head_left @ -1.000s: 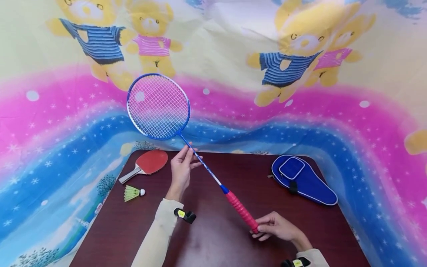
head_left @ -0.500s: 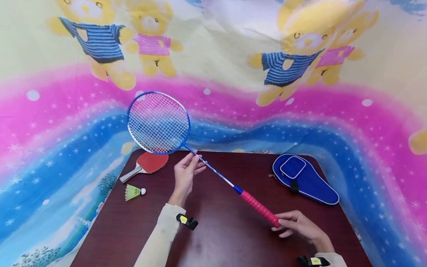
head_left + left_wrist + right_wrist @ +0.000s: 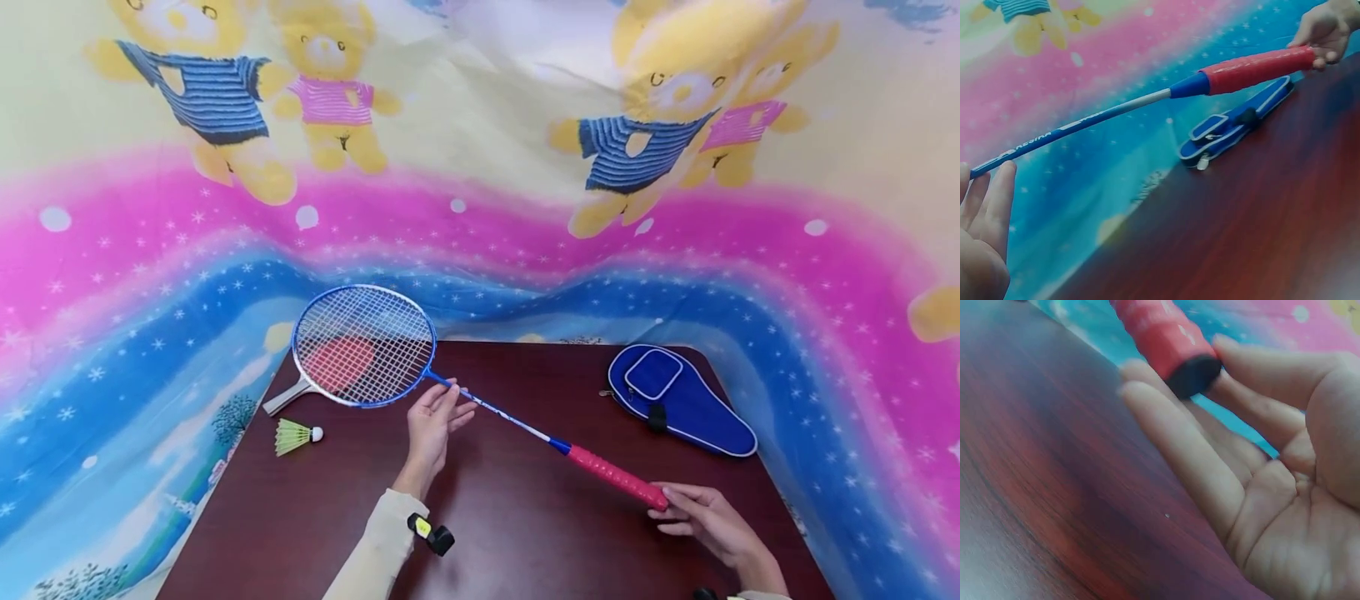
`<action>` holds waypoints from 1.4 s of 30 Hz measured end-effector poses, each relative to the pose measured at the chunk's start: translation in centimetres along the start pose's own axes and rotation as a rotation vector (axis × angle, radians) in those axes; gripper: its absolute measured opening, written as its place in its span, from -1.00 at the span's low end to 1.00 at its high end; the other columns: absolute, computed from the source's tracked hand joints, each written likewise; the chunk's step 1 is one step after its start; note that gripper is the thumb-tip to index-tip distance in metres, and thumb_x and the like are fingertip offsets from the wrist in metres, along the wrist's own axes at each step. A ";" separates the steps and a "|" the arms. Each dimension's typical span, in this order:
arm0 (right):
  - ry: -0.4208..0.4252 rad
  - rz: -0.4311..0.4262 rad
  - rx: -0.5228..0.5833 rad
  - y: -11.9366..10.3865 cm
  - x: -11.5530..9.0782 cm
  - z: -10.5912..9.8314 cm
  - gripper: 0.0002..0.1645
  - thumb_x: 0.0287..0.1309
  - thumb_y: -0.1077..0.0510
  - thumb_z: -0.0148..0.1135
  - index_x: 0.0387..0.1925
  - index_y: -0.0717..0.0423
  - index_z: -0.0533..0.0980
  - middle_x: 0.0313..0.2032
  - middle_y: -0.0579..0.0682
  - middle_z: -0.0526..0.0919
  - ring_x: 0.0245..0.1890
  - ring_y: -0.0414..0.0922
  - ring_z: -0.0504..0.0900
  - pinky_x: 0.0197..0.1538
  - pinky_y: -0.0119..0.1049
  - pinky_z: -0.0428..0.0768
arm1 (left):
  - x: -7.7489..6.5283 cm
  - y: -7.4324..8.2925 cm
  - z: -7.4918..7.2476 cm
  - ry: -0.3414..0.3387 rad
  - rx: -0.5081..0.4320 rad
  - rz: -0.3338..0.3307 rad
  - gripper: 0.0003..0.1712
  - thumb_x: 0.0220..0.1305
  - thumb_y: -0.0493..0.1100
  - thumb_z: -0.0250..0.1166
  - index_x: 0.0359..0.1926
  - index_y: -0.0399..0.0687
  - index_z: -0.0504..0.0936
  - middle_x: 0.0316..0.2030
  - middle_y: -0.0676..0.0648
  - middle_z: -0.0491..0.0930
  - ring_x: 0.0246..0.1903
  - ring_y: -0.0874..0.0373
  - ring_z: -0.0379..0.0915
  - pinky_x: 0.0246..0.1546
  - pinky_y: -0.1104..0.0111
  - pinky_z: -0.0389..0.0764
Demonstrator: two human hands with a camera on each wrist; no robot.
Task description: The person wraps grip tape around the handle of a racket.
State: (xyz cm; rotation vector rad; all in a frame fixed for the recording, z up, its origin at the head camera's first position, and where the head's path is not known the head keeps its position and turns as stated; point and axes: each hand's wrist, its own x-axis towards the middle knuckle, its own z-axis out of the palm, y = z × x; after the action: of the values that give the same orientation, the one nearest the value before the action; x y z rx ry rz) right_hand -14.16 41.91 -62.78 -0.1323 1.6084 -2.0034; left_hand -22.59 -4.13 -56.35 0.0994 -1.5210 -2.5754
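Note:
A blue and white badminton racket (image 3: 495,408) is held aloft in both hands, slanting from its strung head at upper left down to a red ribbed handle (image 3: 1260,67). My left hand (image 3: 432,429) pinches the shaft just below the head. At the other end, my right hand (image 3: 712,525) pinches the butt of the handle between thumb and fingers; in the right wrist view the black end cap (image 3: 1194,376) shows, with the lower fingers stretched out beside it. Through the strings I see a red table tennis bat (image 3: 337,364), its pale grip (image 3: 287,397) sticking out.
Below the bat lies a yellow-green shuttlecock (image 3: 296,436) with a white tip. A blue paddle case (image 3: 682,404) with white piping rests at the table's right back. The dark wooden table (image 3: 525,533) meets a printed bear backdrop (image 3: 480,167) behind it.
The racket's head has swung down from in front of the backdrop to over the bat. The handle end moved right with my right hand, and my left hand came lower and rightward.

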 end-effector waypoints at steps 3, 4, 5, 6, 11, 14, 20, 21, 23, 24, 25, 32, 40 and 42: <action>0.186 -0.058 -0.014 0.2 -0.5 -0.1 -0.59 0.64 0.05 -0.09 0.20 -0.16 0.65 0.02 -0.34 0.75 -0.03 -0.20 0.79 0.05 -0.14 0.76 | -0.5 -1.0 0.0 0.007 -0.004 -0.026 -0.56 0.41 -0.15 0.35 0.19 -0.32 0.60 -0.21 -0.02 0.80 -0.32 0.07 0.82 -0.18 0.16 0.80; 0.238 -0.081 -0.030 0.3 -0.7 -0.1 -0.60 0.62 0.05 -0.06 0.22 -0.14 0.64 0.01 -0.36 0.75 -0.04 -0.21 0.79 0.03 -0.14 0.77 | -0.7 -1.3 0.1 0.012 -0.009 -0.032 -0.56 0.41 -0.15 0.36 0.19 -0.32 0.60 -0.21 -0.02 0.81 -0.32 0.07 0.82 -0.18 0.16 0.80; 0.281 -0.100 -0.045 0.3 -0.8 -0.2 -0.61 0.61 0.06 -0.02 0.25 -0.12 0.62 0.00 -0.37 0.75 -0.05 -0.21 0.79 0.01 -0.13 0.78 | -0.8 -1.7 0.1 0.017 -0.012 -0.037 -0.55 0.40 -0.14 0.36 0.19 -0.32 0.60 -0.20 -0.03 0.81 -0.32 0.07 0.82 -0.18 0.15 0.80; 0.308 -0.120 -0.068 0.4 -0.9 -0.2 -0.60 0.60 0.09 0.00 0.31 -0.08 0.57 -0.01 -0.37 0.75 -0.06 -0.22 0.79 -0.01 -0.13 0.78 | -0.9 -2.0 0.1 0.025 -0.014 -0.042 -0.55 0.39 -0.14 0.37 0.19 -0.32 0.61 -0.19 -0.04 0.81 -0.32 0.06 0.82 -0.18 0.15 0.80; 0.413 -0.187 -0.179 0.8 -1.2 -0.6 -0.38 0.46 0.25 0.18 0.48 0.16 0.33 -0.07 -0.31 0.79 -0.09 -0.19 0.82 -0.10 -0.12 0.80 | -1.6 -3.5 0.4 0.057 -0.010 -0.057 -0.53 0.40 -0.16 0.36 0.21 -0.36 0.59 -0.15 -0.09 0.81 -0.34 0.05 0.82 -0.21 0.14 0.81; 0.477 -0.191 -0.215 1.0 -1.3 -1.0 -0.37 0.41 0.25 0.25 0.44 0.28 0.35 -0.12 -0.30 0.80 -0.14 -0.19 0.83 -0.14 -0.13 0.80 | -2.0 -4.5 0.6 0.075 -0.010 -0.079 -0.54 0.41 -0.18 0.35 0.21 -0.38 0.59 -0.15 -0.08 0.81 -0.35 0.05 0.81 -0.21 0.12 0.81; 0.526 -0.174 -0.239 1.7 -1.9 -1.8 -0.34 0.41 0.20 0.26 0.45 0.28 0.34 -0.17 -0.30 0.81 -0.17 -0.18 0.84 -0.16 -0.14 0.81 | -2.6 -6.4 0.7 0.090 0.008 -0.159 -0.49 0.42 -0.14 0.35 0.24 -0.40 0.57 -0.08 -0.17 0.79 -0.34 0.03 0.81 -0.15 0.07 0.79; 0.525 -0.183 -0.238 1.9 -2.0 -1.9 -0.33 0.41 0.22 0.26 0.46 0.28 0.32 -0.17 -0.28 0.82 -0.17 -0.18 0.84 -0.17 -0.13 0.81 | -2.7 -6.6 0.7 0.092 0.009 -0.177 -0.47 0.43 -0.13 0.34 0.26 -0.40 0.55 -0.05 -0.20 0.77 -0.33 0.03 0.81 -0.14 0.07 0.79; 0.528 -0.207 -0.259 2.2 -2.4 -2.2 -0.35 0.42 0.23 0.24 0.45 0.28 0.33 -0.16 -0.29 0.82 -0.18 -0.19 0.84 -0.22 -0.14 0.81 | -3.0 -7.1 0.6 0.096 0.006 -0.210 -0.42 0.45 -0.11 0.32 0.30 -0.44 0.50 0.02 -0.29 0.74 -0.32 0.04 0.81 -0.14 0.10 0.79; 0.533 -0.219 -0.285 2.3 -2.6 -2.3 -0.37 0.43 0.23 0.23 0.44 0.30 0.34 -0.16 -0.31 0.81 -0.19 -0.21 0.84 -0.26 -0.15 0.81 | -3.2 -7.4 0.6 0.097 0.007 -0.223 -0.40 0.46 -0.10 0.30 0.33 -0.46 0.46 0.04 -0.32 0.72 -0.32 0.06 0.81 -0.15 0.13 0.80; 0.540 -0.227 -0.318 2.4 -2.7 -2.4 -0.38 0.44 0.22 0.22 0.43 0.32 0.35 -0.15 -0.35 0.80 -0.20 -0.23 0.83 -0.30 -0.16 0.80 | -3.3 -7.6 0.5 0.100 0.003 -0.240 -0.37 0.47 -0.10 0.29 0.35 -0.47 0.43 0.04 -0.33 0.71 -0.32 0.07 0.81 -0.16 0.15 0.80; 0.619 -0.157 -0.498 2.2 -3.0 -2.5 -0.37 0.45 0.09 0.23 0.34 0.46 0.39 -0.21 -0.54 0.74 -0.26 -0.32 0.82 -0.37 -0.16 0.78 | -4.1 -8.7 0.5 0.092 -0.034 -0.295 -0.36 0.54 -0.14 0.20 0.41 -0.51 0.30 -0.12 -0.12 0.72 -0.29 0.12 0.80 -0.09 0.16 0.79; 0.634 -0.003 -0.389 2.6 -2.6 -3.2 -0.28 0.38 0.02 0.31 0.37 0.41 0.39 -0.21 -0.32 0.82 -0.22 -0.24 0.83 -0.18 -0.20 0.81 | -4.3 -9.1 0.5 0.083 -0.018 -0.343 -0.34 0.57 -0.08 0.16 0.45 -0.45 0.28 0.10 -0.39 0.67 -0.45 0.27 0.75 -0.56 0.50 0.68; 0.628 -0.010 -0.369 2.6 -2.5 -3.4 -0.31 0.38 0.07 0.31 0.36 0.44 0.40 -0.21 -0.31 0.81 -0.21 -0.20 0.83 -0.14 -0.20 0.81 | -4.1 -9.3 0.4 0.083 -0.016 -0.361 -0.34 0.58 -0.07 0.14 0.45 -0.46 0.27 0.23 -0.45 0.55 -0.48 0.30 0.73 -0.61 0.54 0.63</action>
State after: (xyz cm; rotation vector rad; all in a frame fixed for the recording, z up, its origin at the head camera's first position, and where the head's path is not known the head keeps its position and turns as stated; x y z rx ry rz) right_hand -12.50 45.75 -65.48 0.3915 2.3584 -1.8301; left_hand -19.44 1.31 -64.40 0.5170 -1.5765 -2.8076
